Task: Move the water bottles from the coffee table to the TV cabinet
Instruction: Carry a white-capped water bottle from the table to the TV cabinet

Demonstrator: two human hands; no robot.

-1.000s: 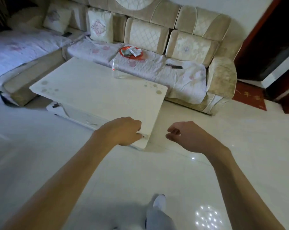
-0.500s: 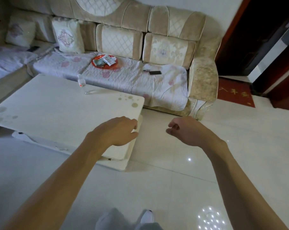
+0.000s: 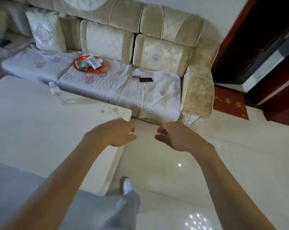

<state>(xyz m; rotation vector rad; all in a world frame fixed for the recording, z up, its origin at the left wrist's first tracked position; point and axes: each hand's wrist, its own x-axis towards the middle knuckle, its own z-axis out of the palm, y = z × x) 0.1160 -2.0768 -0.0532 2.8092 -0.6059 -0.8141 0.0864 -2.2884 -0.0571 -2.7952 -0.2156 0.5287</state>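
water bottle (image 3: 55, 90) stands at the far edge of the white counter (image 3: 32, 127), close to the sofa (image 3: 124, 92). my left hand (image 3: 113, 132) hangs over the counter's side edge. my right hand (image 3: 175, 137) hangs over the floor (image 3: 240, 155). both hold nothing, with fingers loosely curled. a red plate (image 3: 77, 63) and a phone (image 3: 145, 79) lie on the sofa.

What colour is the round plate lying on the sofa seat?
Red-orange; the round plate shows best in the head view, which is the only one.
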